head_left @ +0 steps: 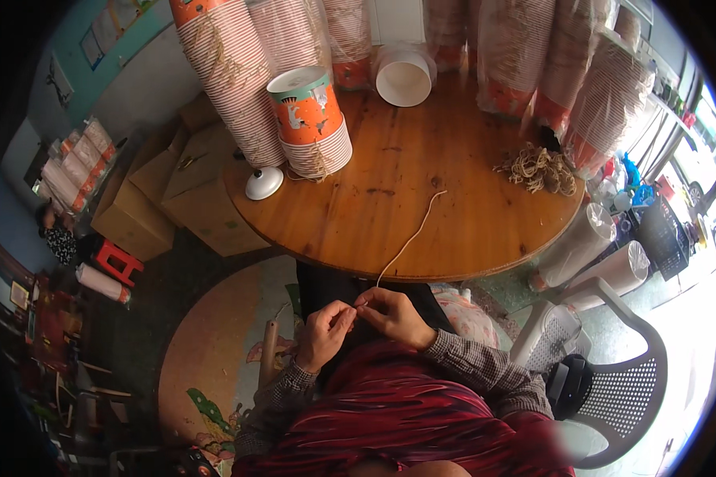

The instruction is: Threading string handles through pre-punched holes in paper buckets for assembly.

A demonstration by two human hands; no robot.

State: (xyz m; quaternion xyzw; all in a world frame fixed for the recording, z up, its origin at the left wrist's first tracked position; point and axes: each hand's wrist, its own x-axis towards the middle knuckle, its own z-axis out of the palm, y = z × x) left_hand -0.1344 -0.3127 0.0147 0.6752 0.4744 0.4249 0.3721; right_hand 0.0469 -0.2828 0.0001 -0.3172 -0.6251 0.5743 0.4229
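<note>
Hands at near end of cord

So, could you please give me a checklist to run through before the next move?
1. Left hand and right hand close together: ok, they meet below the table edge in the picture.
2. Cord lying free at its far end: ok, nothing rests on it.
3. Cord's near end knotted: cannot tell, the hands hide it.
4. Bundle untangled: not ok, its strands are jumbled.
5. Lid well inside the edge: not ok, it sits close.

Checked sleeves, streaked red top
</note>
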